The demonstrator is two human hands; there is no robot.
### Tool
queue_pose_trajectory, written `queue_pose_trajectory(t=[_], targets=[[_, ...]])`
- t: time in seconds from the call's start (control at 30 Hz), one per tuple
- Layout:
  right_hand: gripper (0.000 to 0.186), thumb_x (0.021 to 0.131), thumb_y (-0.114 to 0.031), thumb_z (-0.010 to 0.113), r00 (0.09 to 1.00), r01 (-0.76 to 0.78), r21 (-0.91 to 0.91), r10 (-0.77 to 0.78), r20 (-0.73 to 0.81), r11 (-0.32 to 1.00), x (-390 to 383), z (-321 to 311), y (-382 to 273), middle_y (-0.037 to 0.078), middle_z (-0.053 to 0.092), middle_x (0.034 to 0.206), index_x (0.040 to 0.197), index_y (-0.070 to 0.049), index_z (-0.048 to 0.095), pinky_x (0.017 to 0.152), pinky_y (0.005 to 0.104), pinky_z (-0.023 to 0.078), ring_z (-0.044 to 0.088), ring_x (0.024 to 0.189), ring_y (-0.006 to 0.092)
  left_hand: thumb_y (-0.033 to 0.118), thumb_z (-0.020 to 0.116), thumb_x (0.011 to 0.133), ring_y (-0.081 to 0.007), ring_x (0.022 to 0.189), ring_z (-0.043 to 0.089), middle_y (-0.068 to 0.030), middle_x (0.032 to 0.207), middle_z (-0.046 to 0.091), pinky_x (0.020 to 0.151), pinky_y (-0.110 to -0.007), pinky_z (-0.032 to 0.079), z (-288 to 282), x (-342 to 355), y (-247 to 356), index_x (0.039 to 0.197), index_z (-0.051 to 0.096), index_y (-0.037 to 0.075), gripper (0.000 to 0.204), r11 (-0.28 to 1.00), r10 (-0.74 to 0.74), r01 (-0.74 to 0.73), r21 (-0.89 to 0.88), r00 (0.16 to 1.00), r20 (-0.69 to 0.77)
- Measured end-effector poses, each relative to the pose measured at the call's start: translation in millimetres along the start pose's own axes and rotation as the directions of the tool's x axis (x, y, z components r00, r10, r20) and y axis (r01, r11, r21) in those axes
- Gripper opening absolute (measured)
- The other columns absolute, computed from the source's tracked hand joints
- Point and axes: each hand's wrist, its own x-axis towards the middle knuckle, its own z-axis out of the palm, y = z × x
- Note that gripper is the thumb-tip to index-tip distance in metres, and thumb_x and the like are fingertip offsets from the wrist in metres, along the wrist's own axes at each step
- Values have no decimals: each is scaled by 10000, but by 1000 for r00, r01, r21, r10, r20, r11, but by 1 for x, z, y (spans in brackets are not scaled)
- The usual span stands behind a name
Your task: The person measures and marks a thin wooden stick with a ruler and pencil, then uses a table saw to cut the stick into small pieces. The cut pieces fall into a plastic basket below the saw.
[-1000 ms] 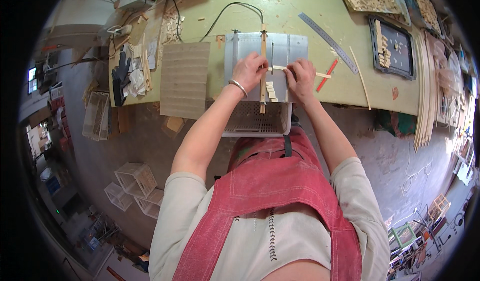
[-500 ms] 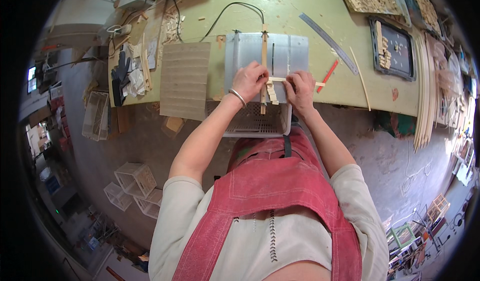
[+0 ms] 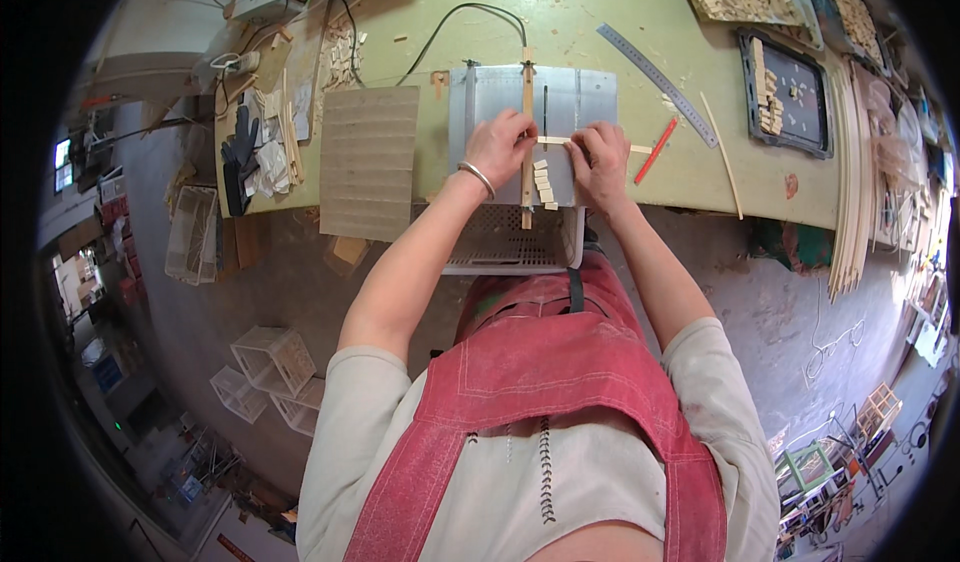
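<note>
A thin pale wooden strip [image 3: 554, 141] lies crosswise over a silver metal plate [image 3: 595, 94], at the near end of its dark narrow slot [image 3: 546, 112]. My left hand [image 3: 499, 150] pinches the strip's left end, close against an upright wooden guide bar [image 3: 527, 184]. To the right of the slot, my right hand [image 3: 600, 162] grips the same strip between thumb and fingers, and its free end sticks out to the right. Several small cut wooden blocks [image 3: 543, 184] sit in a row on the plate, between my hands and nearer me.
A white plastic basket [image 3: 574, 247] stands under the plate's near edge. Corrugated cardboard [image 3: 370, 157] lies left; a red marker-like stick [image 3: 656, 152] and a steel ruler [image 3: 660, 87] lie right. Farther right is a black tray [image 3: 822, 112] with wooden pieces. A black cable [image 3: 430, 37] curves behind.
Both hands have pushed the wooden strip a little away from me, up to the slot's near end. A gap now shows between the strip and the row of cut blocks.
</note>
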Motion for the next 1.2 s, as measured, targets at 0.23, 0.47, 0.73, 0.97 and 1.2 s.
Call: queue_pose_trajectory(t=[0.23, 0.47, 0.73, 0.97, 1.2], targets=[[115, 857, -130, 803, 1000, 23, -29, -24, -18, 999, 6, -3, 4, 69, 650, 1005, 921, -103, 712, 857, 446, 428, 607, 987, 310, 73, 751, 905, -340, 839, 704, -121, 943, 657, 735, -441, 565, -7, 0, 5, 959, 707, 68, 70, 997, 41, -43, 60, 999, 35], [144, 854, -133, 808, 999, 20, -9, -19, 45, 1000, -18, 5, -19, 75, 651, 1023, 958, -107, 712, 884, 450, 450, 609, 994, 315, 77, 754, 903, -343, 857, 711, -116, 968, 661, 739, -444, 568, -8, -23, 15, 965, 715, 78, 73, 996, -65, 67, -66, 998, 26], [140, 872, -126, 793, 999, -8, 6, 8, 33, 1000, -19, -6, -11, 85, 648, 1029, 969, -95, 697, 891, 455, 436, 603, 1020, 314, 89, 765, 902, -354, 833, 704, -118, 958, 658, 730, -457, 567, -2, -21, 9, 962, 705, 82, 85, 998, 41, -40, 42, 999, 0], [140, 872, -129, 793, 999, -4, 0, 4, 45, 1000, -11, -3, -6, 87, 643, 1017, 957, -93, 688, 880, 450, 426, 603, 999, 316, 89, 751, 913, -364, 850, 702, -126, 956, 658, 730, -460, 565, -3, -15, 8, 963, 693, 77, 78, 998, 40, -40, 37, 999, 11], [147, 862, -128, 799, 1000, 12, -8, -11, 11, 1000, 0, 1, -2, 84, 640, 996, 954, -94, 691, 864, 451, 430, 604, 983, 320, 90, 753, 913, -367, 853, 700, -127, 958, 662, 733, -463, 564, -4, -2, 3, 967, 691, 76, 84, 999, 24, -24, 26, 1000, 14]])
